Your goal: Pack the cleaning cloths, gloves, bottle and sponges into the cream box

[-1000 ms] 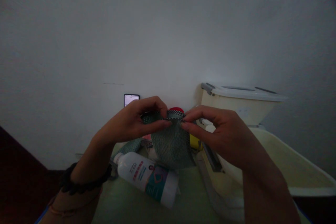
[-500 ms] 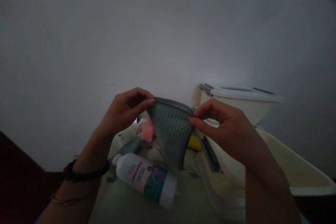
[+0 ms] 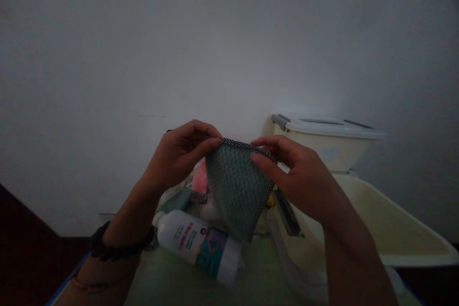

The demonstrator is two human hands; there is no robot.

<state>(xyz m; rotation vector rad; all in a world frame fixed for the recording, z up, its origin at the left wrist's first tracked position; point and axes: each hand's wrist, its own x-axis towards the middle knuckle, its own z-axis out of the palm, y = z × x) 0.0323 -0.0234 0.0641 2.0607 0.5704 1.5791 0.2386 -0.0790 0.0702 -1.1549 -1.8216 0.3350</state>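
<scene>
A green woven cleaning cloth [image 3: 234,186] with a black-and-white checked border hangs between my two hands. My left hand [image 3: 186,153] pinches its upper left edge between thumb and fingers. Along the upper right edge, my right hand [image 3: 287,167] grips it, thumb on the near face and fingers behind. Below the cloth a white bottle [image 3: 197,244] with a teal and pink label lies on its side. Partly hidden behind the cloth are a pink cloth [image 3: 200,179] and another green cloth [image 3: 178,199].
To the right stands an open cream plastic bin [image 3: 387,229] with a grey latch [image 3: 288,213]. Behind it, a second cream bin [image 3: 330,148] has a white lid [image 3: 340,130]. A pale wall [image 3: 229,48] rises behind the green tabletop [image 3: 179,282].
My right hand has shifted its grip inward along the top edge, from the corner. My left hand has moved slightly right, and the cloth hangs a little lower.
</scene>
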